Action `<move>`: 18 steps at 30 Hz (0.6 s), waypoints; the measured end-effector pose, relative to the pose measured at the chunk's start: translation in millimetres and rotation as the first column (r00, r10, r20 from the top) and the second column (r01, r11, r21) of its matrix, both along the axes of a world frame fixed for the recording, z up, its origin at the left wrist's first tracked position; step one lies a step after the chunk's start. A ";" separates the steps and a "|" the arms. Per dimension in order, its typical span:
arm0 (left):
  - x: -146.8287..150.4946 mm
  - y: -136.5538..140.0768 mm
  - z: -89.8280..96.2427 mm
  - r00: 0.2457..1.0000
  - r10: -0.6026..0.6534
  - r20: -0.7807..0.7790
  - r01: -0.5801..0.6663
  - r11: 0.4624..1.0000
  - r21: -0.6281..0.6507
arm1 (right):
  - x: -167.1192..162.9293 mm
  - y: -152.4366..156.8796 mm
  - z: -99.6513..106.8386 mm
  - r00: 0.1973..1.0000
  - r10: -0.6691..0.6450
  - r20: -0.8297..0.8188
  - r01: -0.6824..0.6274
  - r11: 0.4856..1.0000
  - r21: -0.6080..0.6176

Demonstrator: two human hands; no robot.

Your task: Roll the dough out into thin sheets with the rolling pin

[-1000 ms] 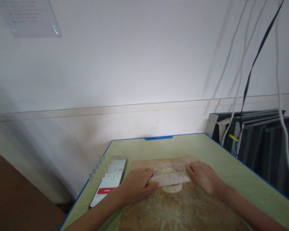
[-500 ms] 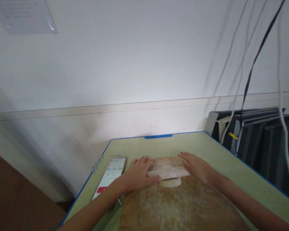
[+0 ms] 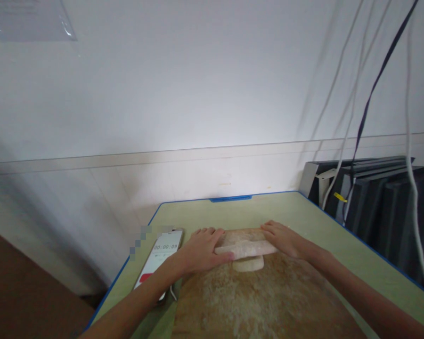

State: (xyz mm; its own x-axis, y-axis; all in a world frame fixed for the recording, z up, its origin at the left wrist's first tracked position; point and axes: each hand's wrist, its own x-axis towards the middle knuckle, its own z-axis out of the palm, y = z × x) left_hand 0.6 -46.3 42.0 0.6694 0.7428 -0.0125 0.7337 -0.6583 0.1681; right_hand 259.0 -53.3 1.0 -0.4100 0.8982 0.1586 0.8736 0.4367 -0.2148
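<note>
A pale-green, blue-edged table (image 3: 198,214) stands against a white wall (image 3: 183,94), dark panels (image 3: 367,202) to the right, a floured board (image 3: 240,301) on top. Left grip (image 3: 202,250) and right grip (image 3: 287,241) clasp the ends of a rolling pin (image 3: 245,250) — dough (image 3: 248,265) lies beneath it, between them.

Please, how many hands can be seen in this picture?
2: the left hand lies over the left end of the rolling pin, the right hand over its right end. No other hand shows.
</note>
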 end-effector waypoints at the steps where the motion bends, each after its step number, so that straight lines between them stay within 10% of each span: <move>1: 0.1 0.5 0.3 1.000 -0.001 0.000 0.001 1.000 0.000 | -0.2 2.5 -1.3 1.000 -0.001 0.007 0.001 1.000 0.003; 18: -0.6 9.7 -3.1 0.999 0.039 0.015 -0.039 0.998 0.039 | -2.9 16.4 0.5 0.995 -0.087 0.050 0.090 0.995 -0.053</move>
